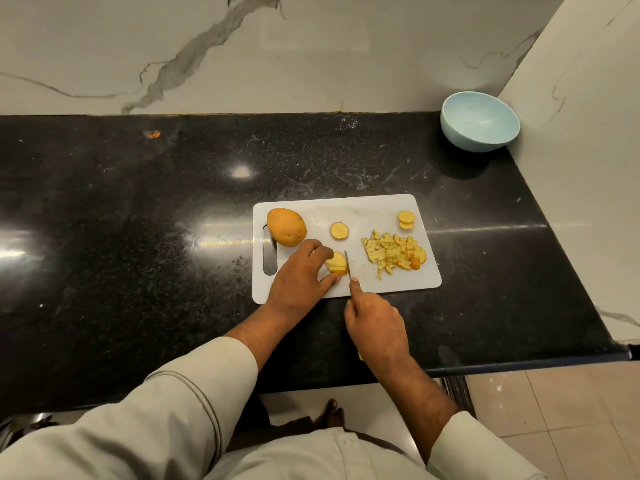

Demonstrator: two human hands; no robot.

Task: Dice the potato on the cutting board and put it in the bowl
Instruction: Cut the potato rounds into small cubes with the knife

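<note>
Knife handle is hiding inside the right hand (377, 320); only the thin knife (347, 263) blade is showing, its grip curling around it; left hand (299, 277) is pinching a stack of slices (337, 263) (count unclear); black speckled worktop (138, 202), marble wall; one whole potato (286, 226), one cutting board (374, 209), one diced pile (394, 254), one blue bowl (479, 121) sitting well apart.

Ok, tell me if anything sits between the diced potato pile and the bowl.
Nothing visible stands in the way. The diced pile lies on the right part of the cutting board; the bowl stands in the far right corner. Between them is only bare counter. A couple of potato slices lie near the board's far right corner, beside that line.
</note>
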